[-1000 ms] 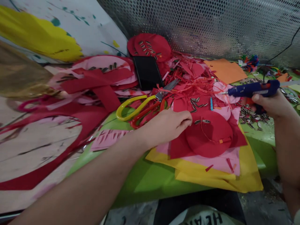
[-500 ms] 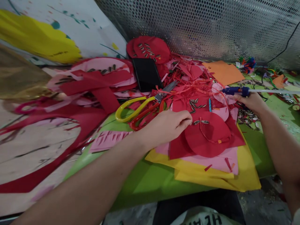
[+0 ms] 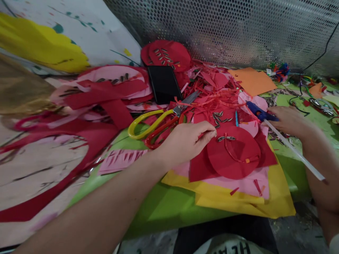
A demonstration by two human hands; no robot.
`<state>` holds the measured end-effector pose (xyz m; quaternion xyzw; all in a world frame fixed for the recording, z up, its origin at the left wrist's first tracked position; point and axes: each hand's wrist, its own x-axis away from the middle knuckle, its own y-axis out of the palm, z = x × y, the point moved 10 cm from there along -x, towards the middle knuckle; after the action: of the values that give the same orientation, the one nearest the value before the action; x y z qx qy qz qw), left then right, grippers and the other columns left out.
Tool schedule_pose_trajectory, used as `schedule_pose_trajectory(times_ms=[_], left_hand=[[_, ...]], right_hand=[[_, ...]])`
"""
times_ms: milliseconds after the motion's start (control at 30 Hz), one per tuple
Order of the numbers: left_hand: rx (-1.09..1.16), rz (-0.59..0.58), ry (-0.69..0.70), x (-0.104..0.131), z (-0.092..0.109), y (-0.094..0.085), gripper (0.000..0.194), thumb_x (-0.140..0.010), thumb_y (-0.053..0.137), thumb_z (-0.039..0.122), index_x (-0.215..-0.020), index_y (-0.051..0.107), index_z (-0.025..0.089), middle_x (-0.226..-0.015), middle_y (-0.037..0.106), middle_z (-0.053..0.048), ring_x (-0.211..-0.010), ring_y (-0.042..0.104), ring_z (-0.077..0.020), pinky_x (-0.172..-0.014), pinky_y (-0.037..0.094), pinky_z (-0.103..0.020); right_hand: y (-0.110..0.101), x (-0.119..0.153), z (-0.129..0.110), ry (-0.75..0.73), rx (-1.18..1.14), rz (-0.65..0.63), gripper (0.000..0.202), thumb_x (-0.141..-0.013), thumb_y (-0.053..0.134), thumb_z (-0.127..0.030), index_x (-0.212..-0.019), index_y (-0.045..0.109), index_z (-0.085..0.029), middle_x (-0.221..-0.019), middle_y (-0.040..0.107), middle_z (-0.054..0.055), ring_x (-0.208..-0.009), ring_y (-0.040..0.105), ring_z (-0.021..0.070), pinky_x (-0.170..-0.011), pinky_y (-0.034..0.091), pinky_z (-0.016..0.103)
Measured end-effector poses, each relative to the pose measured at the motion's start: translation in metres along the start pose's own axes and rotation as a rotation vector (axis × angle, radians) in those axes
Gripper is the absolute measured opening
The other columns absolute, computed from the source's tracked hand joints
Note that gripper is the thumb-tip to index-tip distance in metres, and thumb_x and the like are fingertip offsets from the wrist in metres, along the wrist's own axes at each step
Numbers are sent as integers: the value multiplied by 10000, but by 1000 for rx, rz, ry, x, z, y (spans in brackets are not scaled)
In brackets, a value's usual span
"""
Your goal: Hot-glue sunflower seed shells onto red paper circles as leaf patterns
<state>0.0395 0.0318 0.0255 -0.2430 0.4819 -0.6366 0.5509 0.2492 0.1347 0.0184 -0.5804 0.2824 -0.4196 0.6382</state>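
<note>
My right hand [image 3: 291,121] is closed on a blue glue gun [image 3: 261,112], and a long whitish glue stick [image 3: 293,150] sticks out of its back. My left hand [image 3: 193,139] has its fingertips pinched together at the left edge of a red paper disc [image 3: 238,165]; whatever is between them is too small to make out. Two striped seeds [image 3: 226,138] lie on the disc above a thin red stem with an orange bit at its end. Several loose sunflower seeds [image 3: 221,120] rest just beyond the disc on red paper.
Yellow-and-red-handled scissors [image 3: 148,123] and a black phone [image 3: 164,84] lie left of the seeds. Red paper scraps [image 3: 209,81] are heaped behind. An orange sheet [image 3: 253,81] lies at the back right. Finished-looking red discs [image 3: 169,53] lean near the perforated silver wall [image 3: 225,31].
My right hand has turned the glue gun, so its glue stick now slants down toward me instead of pointing right. My left hand stays pinched in nearly the same place.
</note>
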Motion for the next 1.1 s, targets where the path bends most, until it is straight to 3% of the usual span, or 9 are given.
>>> schedule_pose_trajectory(times_ms=[133, 367, 500, 667, 867, 967, 1100], left_hand=[[10, 6, -1, 0, 0, 0, 275, -874, 398, 318, -858, 637, 183, -745, 698, 1, -637, 615, -124, -599, 395, -222], [22, -3, -4, 0, 3, -2, 278, -868, 390, 306, -860, 642, 188, -766, 698, -1, -669, 622, -128, -617, 405, -223], [24, 6, -5, 0, 3, -3, 281, -867, 388, 301, -857, 642, 182, -757, 695, -4, -656, 615, -124, -612, 402, -219], [23, 19, 5, 0, 3, -3, 279, -868, 383, 307, -846, 633, 187, -759, 695, 1, -657, 616, -123, -612, 405, -217], [49, 23, 11, -1, 2, -4, 292, -863, 377, 330, -833, 627, 184, -734, 691, 2, -632, 608, -120, -596, 395, -213], [42, 16, 1, -1, 1, -4, 302, -862, 365, 342, -838, 626, 191, -738, 692, 2, -636, 607, -121, -601, 396, -213], [44, 8, -1, -1, 1, -2, 299, -861, 367, 340, -845, 626, 190, -759, 698, -5, -658, 614, -125, -611, 400, -213]], right_hand=[[6, -12, -11, -58, 15, 8, 417, -864, 391, -395, -1153, 562, -147, -1056, 662, 164, -976, 604, 304, -800, 422, 375], [-6, -17, 4, 121, -260, 238, 499, -885, 315, -483, -1124, 568, -125, -1034, 664, 174, -932, 617, 305, -734, 431, 356], [-9, -16, 32, 295, -390, 324, 545, -853, 356, -548, -1116, 571, -122, -958, 679, 177, -873, 623, 328, -687, 434, 376], [-12, -8, 80, 443, -544, 530, 486, -816, 423, -579, -1045, 602, -190, -916, 690, 132, -862, 623, 304, -694, 450, 381], [9, -13, 101, 479, -601, 496, 433, -792, 446, -571, -892, 637, -194, -783, 684, 107, -796, 632, 299, -666, 469, 399], [10, -14, 101, 470, -670, 531, 453, -771, 469, -588, -918, 632, -191, -751, 675, 93, -763, 634, 286, -637, 482, 393], [12, -16, 101, 452, -812, 581, 512, -840, 334, -571, -1039, 584, -171, -776, 673, 91, -668, 634, 229, -554, 496, 349]])
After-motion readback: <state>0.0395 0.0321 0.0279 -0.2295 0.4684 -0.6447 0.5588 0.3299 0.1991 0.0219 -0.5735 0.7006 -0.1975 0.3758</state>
